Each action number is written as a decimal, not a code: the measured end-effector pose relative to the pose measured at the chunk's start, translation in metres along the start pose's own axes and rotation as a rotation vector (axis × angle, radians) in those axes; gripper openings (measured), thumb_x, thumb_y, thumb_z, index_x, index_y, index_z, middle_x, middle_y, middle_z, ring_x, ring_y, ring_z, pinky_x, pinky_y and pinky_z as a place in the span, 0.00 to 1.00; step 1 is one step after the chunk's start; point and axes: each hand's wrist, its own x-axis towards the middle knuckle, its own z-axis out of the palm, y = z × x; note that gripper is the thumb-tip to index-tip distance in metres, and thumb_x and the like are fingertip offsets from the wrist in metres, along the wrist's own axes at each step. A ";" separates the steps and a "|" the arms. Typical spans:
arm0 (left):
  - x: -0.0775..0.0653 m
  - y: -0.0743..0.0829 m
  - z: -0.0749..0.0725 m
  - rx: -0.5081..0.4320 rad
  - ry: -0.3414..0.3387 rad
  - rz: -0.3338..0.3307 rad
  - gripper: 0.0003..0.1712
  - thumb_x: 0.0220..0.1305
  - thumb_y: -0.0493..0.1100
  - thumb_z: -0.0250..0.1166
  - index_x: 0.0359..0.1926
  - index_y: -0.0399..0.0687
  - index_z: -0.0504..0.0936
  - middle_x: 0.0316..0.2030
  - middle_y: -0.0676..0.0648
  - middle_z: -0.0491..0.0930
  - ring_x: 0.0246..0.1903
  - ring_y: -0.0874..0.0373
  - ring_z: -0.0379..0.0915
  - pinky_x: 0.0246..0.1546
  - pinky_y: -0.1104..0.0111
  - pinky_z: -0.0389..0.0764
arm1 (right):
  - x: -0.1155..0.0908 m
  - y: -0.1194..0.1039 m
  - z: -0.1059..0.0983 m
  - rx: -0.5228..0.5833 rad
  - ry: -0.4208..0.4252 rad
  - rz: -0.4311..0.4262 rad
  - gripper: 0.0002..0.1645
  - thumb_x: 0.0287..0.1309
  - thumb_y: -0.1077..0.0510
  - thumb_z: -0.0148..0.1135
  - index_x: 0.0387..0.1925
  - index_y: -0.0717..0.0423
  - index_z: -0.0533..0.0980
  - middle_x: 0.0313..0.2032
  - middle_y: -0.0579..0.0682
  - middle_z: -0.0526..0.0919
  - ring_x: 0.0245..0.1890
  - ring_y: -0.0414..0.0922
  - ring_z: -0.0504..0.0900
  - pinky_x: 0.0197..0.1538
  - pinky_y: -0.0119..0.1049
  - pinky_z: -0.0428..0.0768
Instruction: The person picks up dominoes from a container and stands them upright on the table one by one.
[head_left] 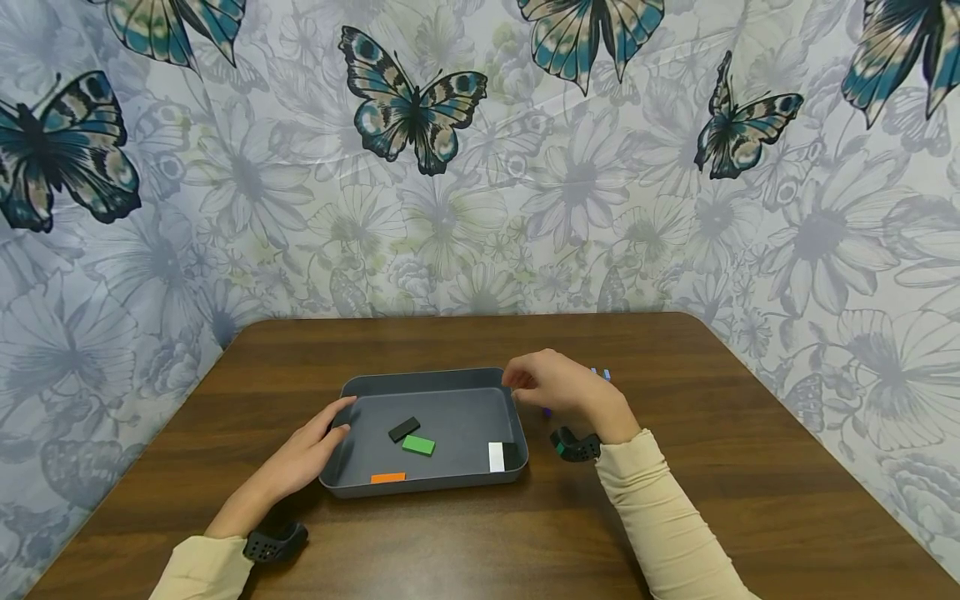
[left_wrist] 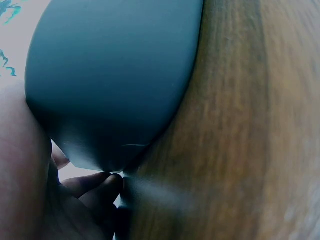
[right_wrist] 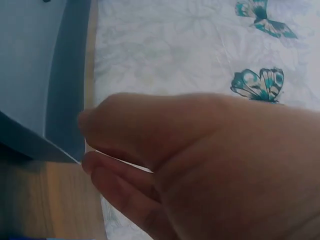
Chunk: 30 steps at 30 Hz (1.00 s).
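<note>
A grey rectangular tray (head_left: 423,487) lies on the table with small flat blocks inside. Among them are a black block (head_left: 404,429), a green block (head_left: 418,446), an orange block (head_left: 387,478) and a white block (head_left: 497,457). My left hand (head_left: 296,454) rests along the tray's left side, fingers and thumb extended to its rim. At the back right corner, my right hand (head_left: 558,385) has its fingertips right by the rim. Its thumb and fingers are loosely bent with a gap between them, and nothing shows in it in the right wrist view.
Blue pieces (head_left: 602,374) lie on the wooden table (head_left: 750,500) behind my right hand, partly hidden by it. A dark patch sits beside the white block. A fabric backdrop (head_left: 480,242) with butterflies stands behind the table.
</note>
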 end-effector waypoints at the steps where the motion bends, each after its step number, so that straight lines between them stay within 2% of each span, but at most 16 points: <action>1: 0.000 0.000 0.000 0.000 0.001 0.001 0.32 0.83 0.48 0.47 0.81 0.46 0.53 0.80 0.33 0.51 0.77 0.31 0.48 0.71 0.33 0.57 | 0.001 -0.001 0.001 0.001 -0.009 -0.007 0.09 0.65 0.64 0.65 0.45 0.52 0.84 0.41 0.45 0.88 0.43 0.39 0.86 0.50 0.37 0.84; 6: 0.000 0.000 0.000 0.001 0.006 0.003 0.32 0.83 0.48 0.47 0.81 0.46 0.54 0.79 0.33 0.51 0.77 0.31 0.48 0.71 0.33 0.57 | 0.004 -0.006 0.007 0.002 -0.054 -0.038 0.09 0.65 0.62 0.69 0.46 0.56 0.83 0.42 0.47 0.88 0.42 0.39 0.86 0.49 0.34 0.84; 14: 0.001 -0.001 0.001 0.006 0.003 0.001 0.32 0.83 0.49 0.47 0.81 0.47 0.54 0.80 0.33 0.51 0.77 0.32 0.49 0.71 0.34 0.57 | 0.018 -0.016 0.029 -0.048 -0.066 -0.136 0.16 0.68 0.61 0.65 0.55 0.60 0.81 0.50 0.55 0.87 0.47 0.45 0.86 0.53 0.39 0.84; 22: 0.000 0.000 0.000 0.009 0.010 0.003 0.32 0.83 0.48 0.47 0.81 0.46 0.54 0.79 0.33 0.52 0.77 0.32 0.49 0.71 0.34 0.58 | 0.029 -0.034 0.055 -0.070 -0.052 -0.251 0.23 0.72 0.57 0.63 0.65 0.58 0.76 0.61 0.53 0.82 0.56 0.49 0.84 0.58 0.40 0.82; 30: -0.001 0.001 0.000 0.011 0.008 0.001 0.32 0.83 0.48 0.47 0.81 0.47 0.54 0.79 0.33 0.52 0.77 0.31 0.49 0.70 0.33 0.58 | 0.035 -0.041 0.075 -0.226 -0.075 -0.309 0.26 0.74 0.52 0.61 0.69 0.51 0.74 0.67 0.47 0.78 0.70 0.44 0.74 0.71 0.40 0.72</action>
